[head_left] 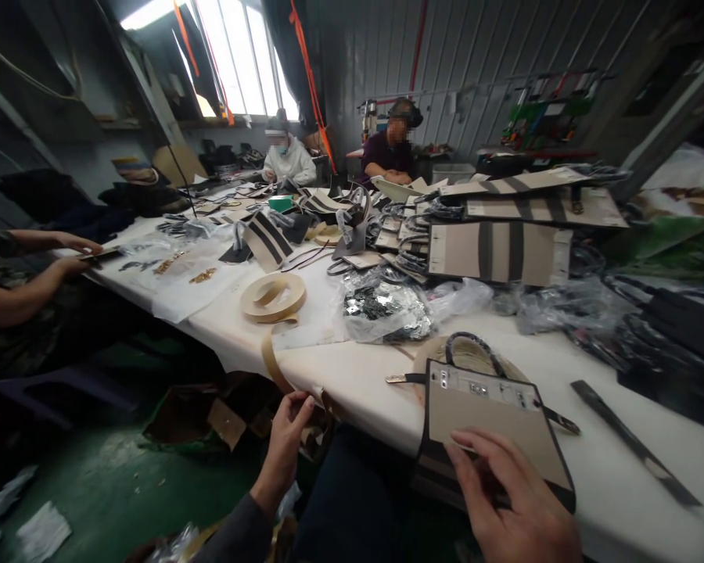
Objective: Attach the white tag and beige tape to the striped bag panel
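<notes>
A strip of tan tape point(275, 363) runs from its roll point(247, 299) over the table edge to my left hand point(285, 446). That hand is closed in a pinch on the tape at the edge. My right hand point(519, 496) is also pinched, over the lower part of a beige bag panel point(481, 407) with dark stripes and edging. A thin sliver shows at its fingertips, too small to name. The panel has a dark looped handle point(475, 344), straps with metal ends and a pale strip with metal fittings along its top. It overhangs the table's front edge.
A plastic bag of metal parts point(381, 305) lies mid-table. Striped panels point(498, 252) are piled behind it. A long dark flat metal bar point(633, 442) rests at right. Co-workers sit across and at left point(23, 297). An open carton point(188, 418) stands on the floor.
</notes>
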Motion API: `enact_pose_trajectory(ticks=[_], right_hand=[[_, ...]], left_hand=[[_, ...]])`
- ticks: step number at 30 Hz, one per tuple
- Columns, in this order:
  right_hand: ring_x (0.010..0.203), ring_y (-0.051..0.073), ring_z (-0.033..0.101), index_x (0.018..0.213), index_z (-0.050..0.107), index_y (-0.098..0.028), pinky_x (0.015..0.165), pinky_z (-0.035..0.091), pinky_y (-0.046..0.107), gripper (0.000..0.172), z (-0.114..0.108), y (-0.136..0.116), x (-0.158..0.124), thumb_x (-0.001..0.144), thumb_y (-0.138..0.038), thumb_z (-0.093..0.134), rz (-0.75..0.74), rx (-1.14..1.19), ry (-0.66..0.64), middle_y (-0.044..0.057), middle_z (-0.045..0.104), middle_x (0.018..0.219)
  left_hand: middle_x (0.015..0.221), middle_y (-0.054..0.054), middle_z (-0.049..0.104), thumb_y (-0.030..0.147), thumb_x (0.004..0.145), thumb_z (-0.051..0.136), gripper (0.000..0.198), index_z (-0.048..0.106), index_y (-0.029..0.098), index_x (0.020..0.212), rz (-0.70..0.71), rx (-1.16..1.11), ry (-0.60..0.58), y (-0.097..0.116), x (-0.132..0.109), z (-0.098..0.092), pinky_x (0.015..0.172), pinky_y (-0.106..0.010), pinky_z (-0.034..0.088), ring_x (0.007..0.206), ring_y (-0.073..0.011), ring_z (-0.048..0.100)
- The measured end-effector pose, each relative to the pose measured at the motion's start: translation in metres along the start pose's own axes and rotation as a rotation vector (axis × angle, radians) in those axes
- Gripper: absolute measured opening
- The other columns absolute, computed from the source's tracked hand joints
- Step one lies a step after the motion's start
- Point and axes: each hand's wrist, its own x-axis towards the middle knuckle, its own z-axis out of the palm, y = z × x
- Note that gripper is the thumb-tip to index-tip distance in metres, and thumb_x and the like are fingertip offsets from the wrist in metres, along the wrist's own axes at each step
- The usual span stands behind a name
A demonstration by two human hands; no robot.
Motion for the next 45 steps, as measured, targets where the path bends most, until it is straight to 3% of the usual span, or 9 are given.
enact_pose_trajectory(ticks=[4,8,15,19,23,28,34,40,45], right_hand=[[0.094,0.024,0.078,0.114,0.077,-0.026,0.081,0.065,0.033,0.022,0.008,-0.010,0.008,0.112,-0.043,0.064,-0.011,0.050,-0.027,0.009,0.078,0.117],[0.093,0.024,0.079,0.113,0.077,-0.025,0.083,0.067,0.032,0.020,0.022,-0.016,0.012,0.112,-0.040,0.063,-0.041,0.098,-0.036,0.009,0.078,0.114],[0.093,0.024,0.079,0.113,0.077,-0.026,0.087,0.065,0.034,0.018,0.030,-0.011,0.008,0.111,-0.038,0.065,-0.057,0.100,-0.041,0.007,0.078,0.113],[0.091,0.023,0.077,0.114,0.076,-0.025,0.086,0.062,0.034,0.019,0.029,-0.009,0.012,0.113,-0.039,0.063,-0.051,0.071,-0.045,0.008,0.078,0.114],[0.091,0.026,0.076,0.115,0.075,-0.023,0.085,0.059,0.038,0.029,0.027,0.003,0.022,0.114,-0.046,0.059,-0.018,-0.060,-0.021,0.010,0.079,0.116],[0.086,0.026,0.076,0.114,0.076,-0.025,0.078,0.056,0.040,0.042,0.024,0.030,0.033,0.114,-0.058,0.051,0.049,-0.157,-0.062,0.007,0.080,0.117],[0.088,0.025,0.076,0.109,0.079,-0.024,0.085,0.059,0.039,0.045,0.024,0.055,0.036,0.108,-0.064,0.058,0.191,0.011,-0.160,0.007,0.081,0.115],[0.087,0.026,0.074,0.105,0.080,-0.026,0.084,0.058,0.039,0.042,0.024,0.056,0.037,0.105,-0.065,0.062,0.250,0.058,-0.165,0.006,0.081,0.112],[0.082,0.026,0.072,0.106,0.080,-0.027,0.079,0.057,0.039,0.038,0.022,0.061,0.039,0.104,-0.061,0.064,0.270,0.067,-0.192,0.006,0.081,0.109]], left_hand=[[0.127,-0.014,0.076,0.057,0.085,0.093,0.064,0.071,0.018,0.130,-0.051,-0.074,-0.099,-0.005,-0.001,-0.002,0.102,-0.036,0.055,0.116,-0.0277,0.072],[0.120,-0.011,0.077,0.056,0.090,0.089,0.055,0.072,0.019,0.128,-0.055,-0.095,-0.176,-0.001,-0.004,0.001,0.099,-0.034,0.055,0.114,-0.0268,0.071],[0.096,-0.004,0.070,0.060,0.084,0.092,0.049,0.071,0.018,0.097,-0.047,-0.144,-0.158,0.010,-0.002,0.008,0.084,-0.026,0.054,0.092,-0.0194,0.065],[0.094,-0.005,0.070,0.056,0.084,0.094,0.050,0.072,0.016,0.104,-0.187,-0.259,-0.227,0.010,-0.003,0.007,0.072,-0.025,0.056,0.078,-0.0154,0.065],[0.090,-0.005,0.071,0.055,0.084,0.094,0.051,0.075,0.015,0.110,-0.293,-0.318,-0.264,0.017,-0.005,0.011,0.050,-0.021,0.045,0.065,-0.0126,0.060],[0.103,-0.010,0.075,0.053,0.084,0.096,0.049,0.080,0.013,0.108,-0.299,-0.368,-0.227,0.025,-0.008,0.017,0.064,-0.025,0.057,0.085,-0.0184,0.070],[0.122,-0.019,0.079,0.054,0.084,0.094,0.056,0.084,0.010,0.117,-0.285,-0.366,-0.229,0.029,-0.019,0.011,0.085,-0.033,0.063,0.106,-0.0296,0.075],[0.098,-0.008,0.075,0.050,0.086,0.094,0.045,0.082,0.011,0.107,-0.306,-0.328,-0.241,0.032,-0.020,0.006,0.061,-0.020,0.047,0.065,-0.0086,0.056],[0.077,-0.001,0.062,0.050,0.088,0.094,0.054,0.079,0.011,0.121,-0.352,-0.338,-0.323,0.019,-0.016,0.008,0.069,-0.020,0.049,0.070,-0.0106,0.055]])
